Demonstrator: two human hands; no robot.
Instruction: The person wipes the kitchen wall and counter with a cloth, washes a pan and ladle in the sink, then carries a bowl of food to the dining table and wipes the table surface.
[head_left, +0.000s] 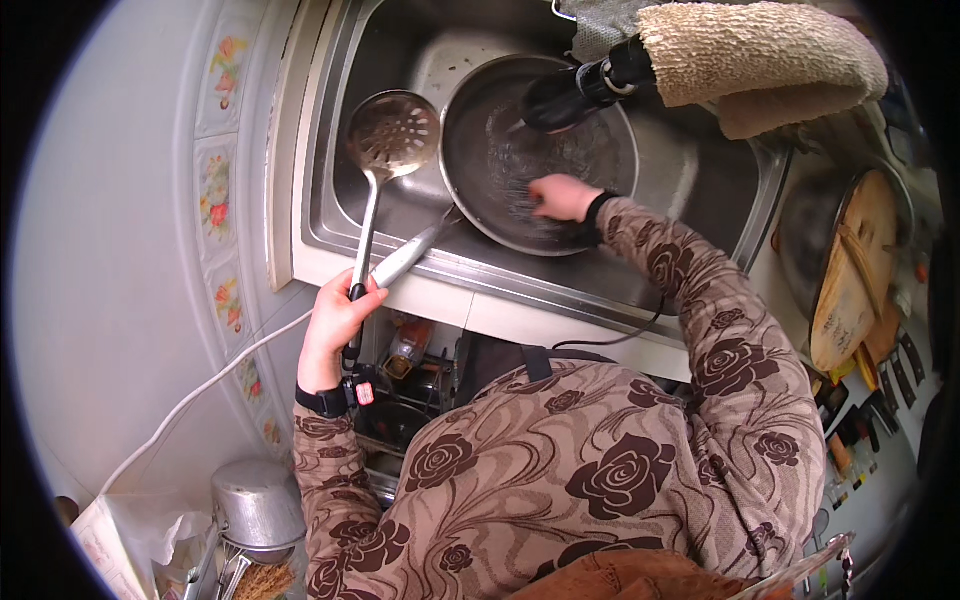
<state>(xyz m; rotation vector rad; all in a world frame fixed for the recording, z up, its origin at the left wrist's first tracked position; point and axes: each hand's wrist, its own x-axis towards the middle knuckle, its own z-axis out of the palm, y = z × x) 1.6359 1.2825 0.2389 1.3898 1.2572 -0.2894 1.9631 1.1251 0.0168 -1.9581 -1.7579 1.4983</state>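
Observation:
My left hand (334, 319) is closed around the black-tipped handle of a steel skimmer (395, 133), whose slotted bowl is raised over the left part of the sink. A wide dark frying pan (495, 165) lies tilted in the steel sink (679, 169). Its silver handle (409, 255) reaches back to my left hand, which seems to grip it too. Inside the pan, my right hand (564, 199) is blurred, fingers curled near the wet bottom; whether it holds anything is unclear. Above the pan hangs a black faucet head (559, 101), with a little water at its tip.
A beige towel (757, 56) drapes near the faucet, beside a grey mesh cloth (604, 26). At right stand a wooden cutting board (855, 277) and several knives (900, 375). A white cable (195, 397) runs along the left wall above an aluminium pot (259, 502).

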